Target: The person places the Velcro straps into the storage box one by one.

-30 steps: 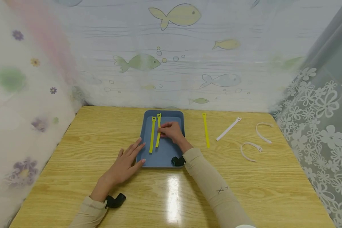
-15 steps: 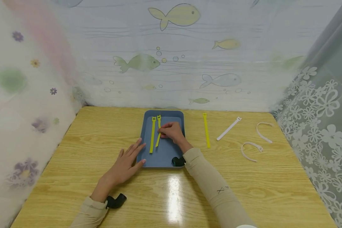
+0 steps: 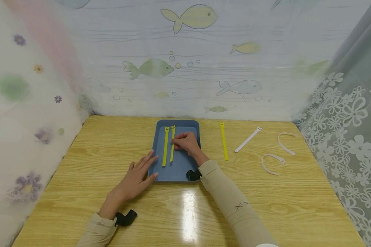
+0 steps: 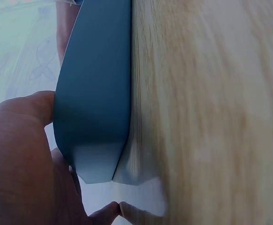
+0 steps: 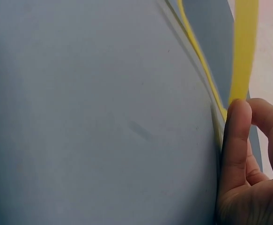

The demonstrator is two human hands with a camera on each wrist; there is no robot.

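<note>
Pinching the second yellow strap (image 3: 172,144) with the right hand (image 3: 185,142), fingertips (image 5: 237,122) curled at its edge, inside the blue tray (image 3: 185,168), just beside the first yellow strap (image 3: 165,145). Left hand (image 3: 136,178) spread flat against the tray's near-left corner, steadying it.

Could drag the strap askew or over its neighbour if the grip pulls sideways; could nudge the light tray if the flat hand lifts.

Further right of the grip: a third yellow strap (image 3: 223,140) and three white straps (image 3: 248,139), on a glossy wood-grain tabletop (image 3: 266,199). Fish-print curtain (image 3: 188,61) behind.
</note>
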